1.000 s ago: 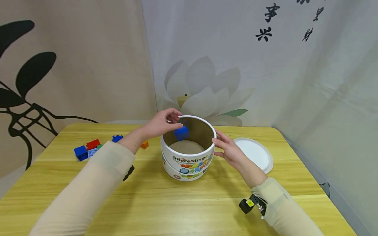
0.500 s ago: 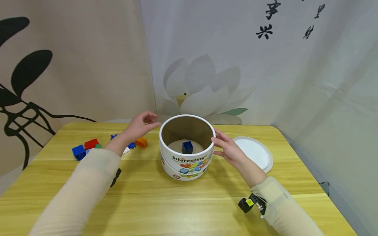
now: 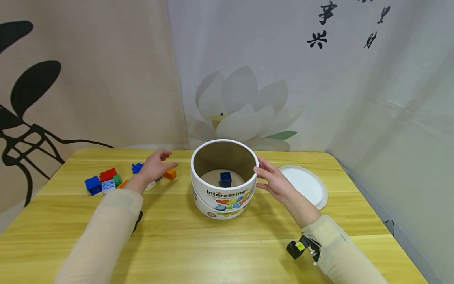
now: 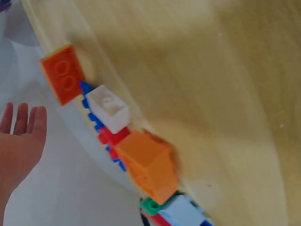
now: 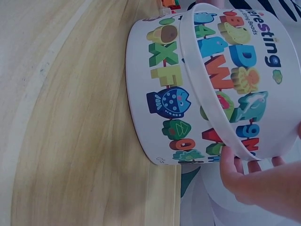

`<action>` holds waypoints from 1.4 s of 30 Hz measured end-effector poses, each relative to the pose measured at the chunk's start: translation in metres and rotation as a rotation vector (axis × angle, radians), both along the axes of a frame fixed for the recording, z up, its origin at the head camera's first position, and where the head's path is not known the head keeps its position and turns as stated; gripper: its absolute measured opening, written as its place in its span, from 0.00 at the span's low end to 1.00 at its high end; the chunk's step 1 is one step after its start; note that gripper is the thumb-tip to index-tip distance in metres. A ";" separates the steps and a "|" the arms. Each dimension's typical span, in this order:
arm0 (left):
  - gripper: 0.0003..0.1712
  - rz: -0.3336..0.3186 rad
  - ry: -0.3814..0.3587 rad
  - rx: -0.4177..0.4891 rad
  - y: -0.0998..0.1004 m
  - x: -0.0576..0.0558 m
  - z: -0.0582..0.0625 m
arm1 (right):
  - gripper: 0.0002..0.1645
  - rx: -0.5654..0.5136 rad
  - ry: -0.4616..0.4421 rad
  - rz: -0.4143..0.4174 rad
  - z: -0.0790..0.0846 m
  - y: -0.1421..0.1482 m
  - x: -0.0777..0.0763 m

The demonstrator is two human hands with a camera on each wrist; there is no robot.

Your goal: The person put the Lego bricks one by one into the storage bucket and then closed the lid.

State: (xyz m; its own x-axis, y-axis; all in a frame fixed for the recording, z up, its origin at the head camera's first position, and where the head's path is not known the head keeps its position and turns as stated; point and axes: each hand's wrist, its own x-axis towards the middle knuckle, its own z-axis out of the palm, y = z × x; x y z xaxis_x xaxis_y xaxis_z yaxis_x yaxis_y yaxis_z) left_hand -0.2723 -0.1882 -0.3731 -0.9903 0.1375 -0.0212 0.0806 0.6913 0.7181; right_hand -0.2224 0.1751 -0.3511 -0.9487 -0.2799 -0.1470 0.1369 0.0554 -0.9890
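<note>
A white round bucket [image 3: 223, 199] printed with colourful toys stands upright on the table, uncovered. Inside, a dark blue building brick [image 3: 225, 179] lies on its floor. My right hand [image 3: 274, 178] holds the bucket's right side, thumb close to the rim; the right wrist view shows its fingers against the wall. My left hand [image 3: 154, 167] is over the loose bricks with nothing in it, fingers apart from the thumb. Nearest to it are an orange brick [image 3: 170, 174], a white brick [image 4: 108, 108] and, behind the wrist, a blue knobbed piece [image 3: 137, 168].
Further left lie a blue brick [image 3: 93, 185], a red brick [image 3: 108, 174], a light blue brick [image 3: 108, 186] and a green brick [image 3: 117, 180]. A white round lid [image 3: 306, 185] lies right of the bucket, partly behind the right forearm. A curtain hangs behind the table [image 3: 213, 252].
The blue brick has dropped from my left hand onto the bucket's floor. That hand has moved left, away from the bucket, down toward the loose bricks. My right hand has stayed at the bucket.
</note>
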 end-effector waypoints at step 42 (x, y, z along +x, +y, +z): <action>0.21 -0.065 -0.005 0.006 -0.022 0.008 -0.013 | 0.34 -0.007 -0.001 -0.006 -0.001 0.000 0.000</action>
State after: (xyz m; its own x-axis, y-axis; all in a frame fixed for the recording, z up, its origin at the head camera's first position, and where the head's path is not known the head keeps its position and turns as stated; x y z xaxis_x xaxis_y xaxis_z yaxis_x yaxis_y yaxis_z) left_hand -0.2646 -0.2100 -0.3864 -0.9791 0.2017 -0.0254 0.1215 0.6807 0.7225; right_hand -0.2219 0.1754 -0.3524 -0.9502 -0.2753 -0.1459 0.1380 0.0480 -0.9893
